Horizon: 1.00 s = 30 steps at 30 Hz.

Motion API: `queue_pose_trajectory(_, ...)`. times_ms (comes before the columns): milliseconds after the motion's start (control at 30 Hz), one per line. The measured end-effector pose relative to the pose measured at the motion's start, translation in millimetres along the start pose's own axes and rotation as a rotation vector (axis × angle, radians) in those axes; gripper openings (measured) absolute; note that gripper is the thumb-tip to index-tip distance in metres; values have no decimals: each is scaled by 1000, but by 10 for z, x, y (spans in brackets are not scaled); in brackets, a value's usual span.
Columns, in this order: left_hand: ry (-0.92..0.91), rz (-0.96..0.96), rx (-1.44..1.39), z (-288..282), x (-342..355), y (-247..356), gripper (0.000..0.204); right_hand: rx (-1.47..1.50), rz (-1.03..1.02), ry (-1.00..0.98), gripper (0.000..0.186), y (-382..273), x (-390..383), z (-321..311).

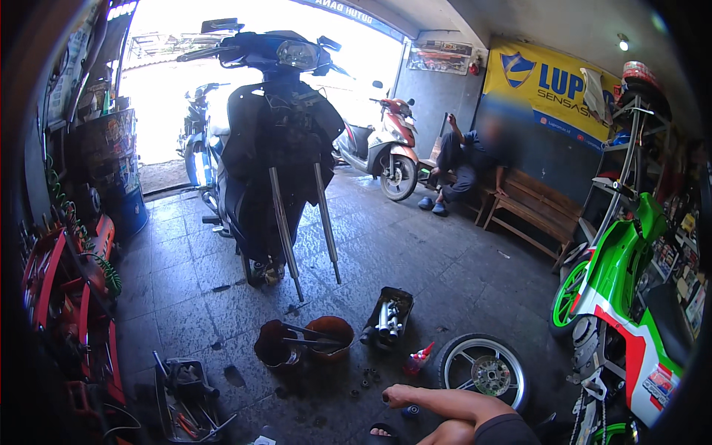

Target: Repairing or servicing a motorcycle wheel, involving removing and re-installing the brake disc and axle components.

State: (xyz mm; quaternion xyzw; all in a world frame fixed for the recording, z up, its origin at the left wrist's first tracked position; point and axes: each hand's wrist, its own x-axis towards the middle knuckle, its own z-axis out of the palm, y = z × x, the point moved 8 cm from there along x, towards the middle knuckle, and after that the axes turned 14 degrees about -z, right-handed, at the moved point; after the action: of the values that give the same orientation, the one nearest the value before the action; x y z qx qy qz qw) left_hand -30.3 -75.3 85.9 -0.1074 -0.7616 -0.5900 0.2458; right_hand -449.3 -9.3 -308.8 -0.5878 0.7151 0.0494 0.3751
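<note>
My right hand (399,395) reaches in from the lower right, its forearm above my bent knee. Its fingers look curled around a small dark thing that I cannot make out. Just beside it on the floor is a small round part (412,410), with several small dark parts (363,380) a little further off. A clear bottle with red in it (419,358) stands between my hand and a wheel (454,361) lying flat. Beyond are two open rusty tins (330,326) with metal tubes across them, and a black tray (404,297) of silvery metal parts. My left hand is out of view.
A scooter (267,111) without its front wheel stands ahead, bare fork tubes (285,230) pointing down. A tool tray (167,415) and red tool rack (44,274) are left, a green motorbike (630,297) right. Someone (467,159) sits on a wooden bench (541,208) near another scooter (382,141).
</note>
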Motion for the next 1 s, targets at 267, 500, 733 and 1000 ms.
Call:
queue_pose_trajectory(267, 115, -114, 238, 147, -44, 72, 15, -29, 30, 11, 40, 117, -19, 30)
queue_pose_trajectory(500, 195, -179, 179, 134, -277, 36, 12, 39, -35, 79, 38, 181, -99, -1)
queue_pose_trajectory(733, 267, -112, 215, 109, -285, 114, 20, -3, -5, 135, 39, 163, -211, -90)
queue_pose_trajectory(1000, 241, -135, 166, 101, -326, 104, 23, 52, -32, 155, 36, 122, -185, -97)
